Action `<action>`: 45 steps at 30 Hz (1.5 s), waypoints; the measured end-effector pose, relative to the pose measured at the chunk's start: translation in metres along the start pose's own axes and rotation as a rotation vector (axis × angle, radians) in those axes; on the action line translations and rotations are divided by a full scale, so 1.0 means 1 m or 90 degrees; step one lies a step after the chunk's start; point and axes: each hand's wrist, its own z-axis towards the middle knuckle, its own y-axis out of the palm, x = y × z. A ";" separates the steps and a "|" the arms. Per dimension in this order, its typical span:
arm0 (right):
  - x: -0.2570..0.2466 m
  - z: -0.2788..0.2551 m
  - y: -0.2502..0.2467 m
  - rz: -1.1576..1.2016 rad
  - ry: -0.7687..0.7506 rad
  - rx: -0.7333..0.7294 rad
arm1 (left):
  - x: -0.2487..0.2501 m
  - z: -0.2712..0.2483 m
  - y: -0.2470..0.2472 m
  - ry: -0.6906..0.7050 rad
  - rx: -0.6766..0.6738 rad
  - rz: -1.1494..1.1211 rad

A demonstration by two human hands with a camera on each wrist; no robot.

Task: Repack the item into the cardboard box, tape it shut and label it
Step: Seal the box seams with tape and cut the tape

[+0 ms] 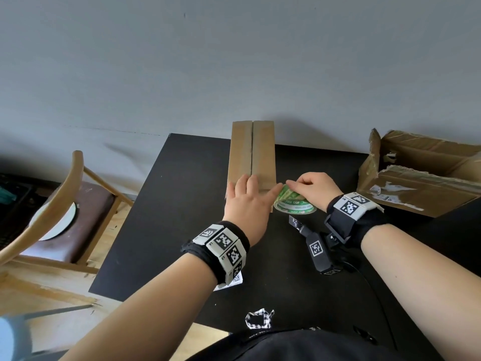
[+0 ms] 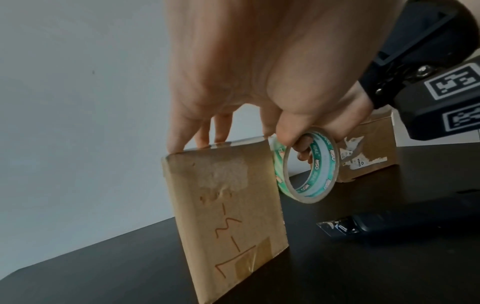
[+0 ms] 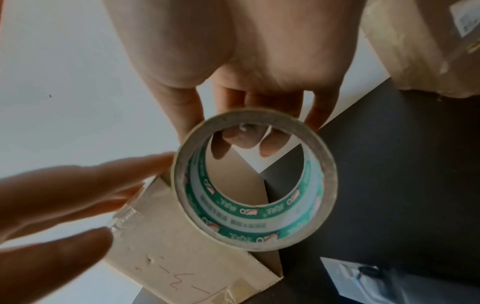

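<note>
A narrow cardboard box (image 1: 251,155) stands on the black table (image 1: 161,230), its top flaps closed along a centre seam. My left hand (image 1: 250,194) lies flat on the box's near end, straight fingers (image 2: 182,135) pressing a strip of clear tape (image 2: 221,145) over the top edge. Just right of the box, my right hand (image 1: 304,186) grips a clear tape roll with a green-printed core (image 1: 294,204), fingers curled through its hole (image 3: 254,179). Red handwriting marks the box's near face (image 2: 226,226).
A black utility knife (image 1: 312,241), blade out, lies near my right wrist. A torn, open cardboard box (image 1: 416,178) sits at the table's right. A white label (image 1: 234,280) peeks from under my left wrist. A wooden chair (image 1: 65,212) stands left of the table.
</note>
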 end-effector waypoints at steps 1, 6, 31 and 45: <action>0.000 0.001 0.000 -0.003 -0.011 0.002 | 0.001 0.002 0.001 -0.004 0.002 0.012; -0.004 0.007 -0.003 -0.021 -0.041 -0.020 | 0.007 0.007 0.001 -0.020 -0.001 0.045; -0.028 -0.017 0.041 0.106 -0.009 -0.296 | -0.034 -0.018 0.006 0.037 0.145 -0.037; 0.047 -0.043 0.040 -0.376 0.178 -0.104 | -0.004 -0.059 0.024 -0.459 0.069 -0.624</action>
